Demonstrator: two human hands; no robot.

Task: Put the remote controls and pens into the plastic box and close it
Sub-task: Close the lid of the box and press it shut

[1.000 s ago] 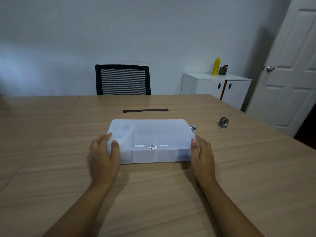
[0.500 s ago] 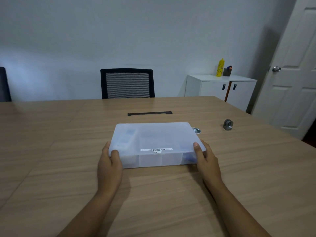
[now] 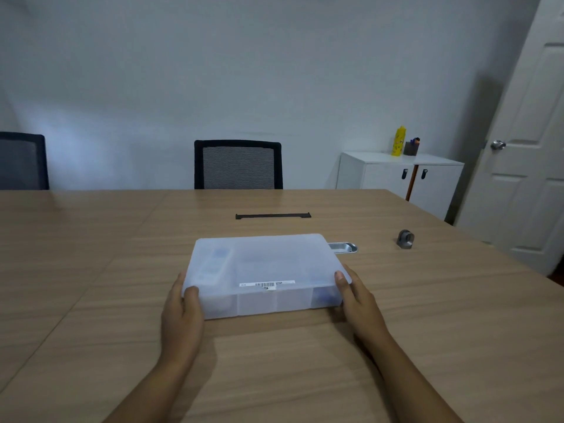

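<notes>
A frosted plastic box lies flat on the wooden table with its lid down and a barcode sticker near its front edge. Through the lid a remote control shows faintly at the left, and something blue shows at the front right corner. My left hand grips the box's front left corner, thumb on the lid. My right hand grips the front right corner the same way. Pens cannot be made out through the plastic.
A small metal tray pokes out behind the box's right side. A grey round object sits further right. A black strip lies mid-table. Black chairs, a white cabinet and a door stand beyond.
The view has tilted up and shifted a little. Both hands have slid to the box's front corners, thumbs on the lid. The box stays in place.
</notes>
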